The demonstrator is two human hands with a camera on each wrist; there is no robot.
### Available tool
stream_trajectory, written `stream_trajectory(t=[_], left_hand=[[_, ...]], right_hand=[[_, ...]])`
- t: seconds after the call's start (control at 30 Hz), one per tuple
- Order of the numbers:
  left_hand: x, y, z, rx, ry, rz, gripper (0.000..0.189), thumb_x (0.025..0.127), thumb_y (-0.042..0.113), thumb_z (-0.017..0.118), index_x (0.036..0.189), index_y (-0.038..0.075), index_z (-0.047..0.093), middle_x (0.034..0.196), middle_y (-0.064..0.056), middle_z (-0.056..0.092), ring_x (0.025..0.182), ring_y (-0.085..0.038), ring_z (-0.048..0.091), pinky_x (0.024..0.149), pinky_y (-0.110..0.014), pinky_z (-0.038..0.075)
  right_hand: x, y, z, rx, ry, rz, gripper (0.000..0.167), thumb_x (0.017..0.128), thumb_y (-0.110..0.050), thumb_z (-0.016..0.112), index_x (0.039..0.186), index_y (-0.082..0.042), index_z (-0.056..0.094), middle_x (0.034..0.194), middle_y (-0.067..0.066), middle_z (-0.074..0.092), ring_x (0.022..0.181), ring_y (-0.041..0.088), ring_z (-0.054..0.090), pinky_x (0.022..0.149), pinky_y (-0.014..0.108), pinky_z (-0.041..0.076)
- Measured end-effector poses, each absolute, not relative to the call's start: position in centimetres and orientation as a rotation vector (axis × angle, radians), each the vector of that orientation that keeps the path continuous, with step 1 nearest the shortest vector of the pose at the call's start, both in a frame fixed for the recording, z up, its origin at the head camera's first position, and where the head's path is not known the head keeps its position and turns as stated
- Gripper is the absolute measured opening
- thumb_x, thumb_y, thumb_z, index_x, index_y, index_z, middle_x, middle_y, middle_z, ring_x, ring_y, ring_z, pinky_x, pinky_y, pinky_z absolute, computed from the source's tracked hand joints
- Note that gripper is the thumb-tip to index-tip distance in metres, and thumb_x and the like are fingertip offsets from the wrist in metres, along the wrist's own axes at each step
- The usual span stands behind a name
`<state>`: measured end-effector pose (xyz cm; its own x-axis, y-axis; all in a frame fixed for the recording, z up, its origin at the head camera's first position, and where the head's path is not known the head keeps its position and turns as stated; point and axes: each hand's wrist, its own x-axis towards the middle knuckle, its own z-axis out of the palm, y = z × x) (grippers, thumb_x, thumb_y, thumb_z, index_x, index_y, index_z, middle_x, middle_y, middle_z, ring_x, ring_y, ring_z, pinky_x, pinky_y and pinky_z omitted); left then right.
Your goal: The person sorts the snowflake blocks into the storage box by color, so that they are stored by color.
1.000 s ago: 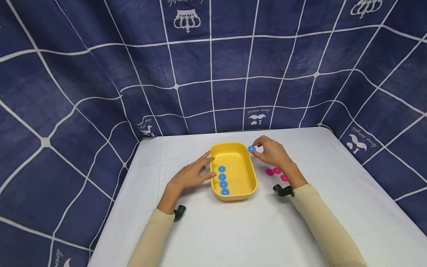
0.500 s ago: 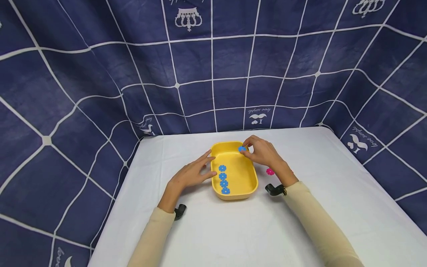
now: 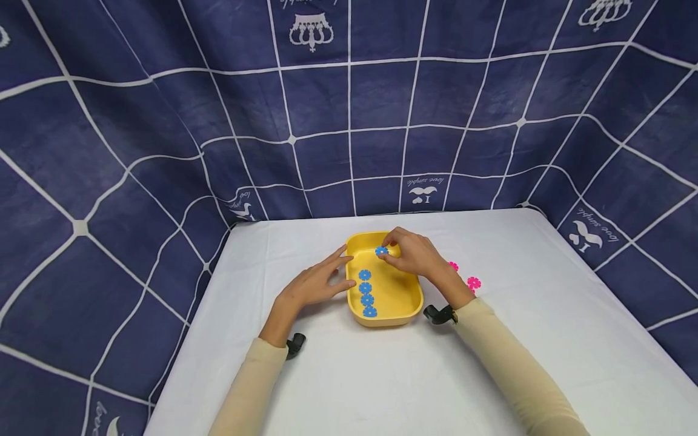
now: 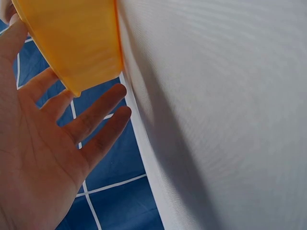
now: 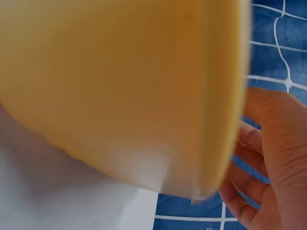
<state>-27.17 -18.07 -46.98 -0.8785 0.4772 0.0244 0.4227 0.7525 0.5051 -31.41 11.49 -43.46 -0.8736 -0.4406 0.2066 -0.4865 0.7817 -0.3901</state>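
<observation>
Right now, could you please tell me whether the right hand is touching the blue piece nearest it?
Touching: the head view shows the right hand pinching that blue piece between thumb and fingertips.

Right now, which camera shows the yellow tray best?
The head view shows the yellow tray nearly whole, inside included. The left wrist shows only part of its outside; the right wrist, a close, blurred side.

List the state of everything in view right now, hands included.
Yellow tray: upright, open-topped, on the white cloth.
Four blue pieces: lined up inside, along the left side.
Fifth blue piece: pinched at the far end; contact with the tray unclear.
Right hand: pinching that piece.
Left hand: fingers spread, at the left rim.
Pink pieces: outside, partly hidden by the right arm.
</observation>
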Motion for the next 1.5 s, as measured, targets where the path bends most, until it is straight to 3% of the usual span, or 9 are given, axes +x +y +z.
stream_trajectory(t=[0.63,1.5], left_hand=[[-27.2,-18.4,-46.8,0.718,2.846,0.771,0.074,0.101,0.064,0.065,0.164,0.031,0.047,0.178,0.018,0.019,0.132,-0.022,0.065,0.11,-0.056,0.052],[-27.2,-18.3,-46.8,0.719,2.821,0.816,0.075,0.1,0.068,0.064,0.164,0.033,0.047,0.177,0.022,0.019,0.136,-0.023,0.062,0.112,-0.057,0.05]], right_hand=[[-31.1,9.8,-42.4,0.865,-2.857,0.562,0.034,0.095,-0.038,0.083,0.117,-0.014,0.076,0.118,0.006,0.073,0.105,0.025,0.071,0.091,0.046,0.062],[-33.9,6.4,-41.1,0.912,-2.86,0.459,0.04,0.096,-0.044,0.08,0.12,-0.012,0.078,0.119,0.005,0.074,0.103,0.022,0.071,0.089,0.043,0.062]])
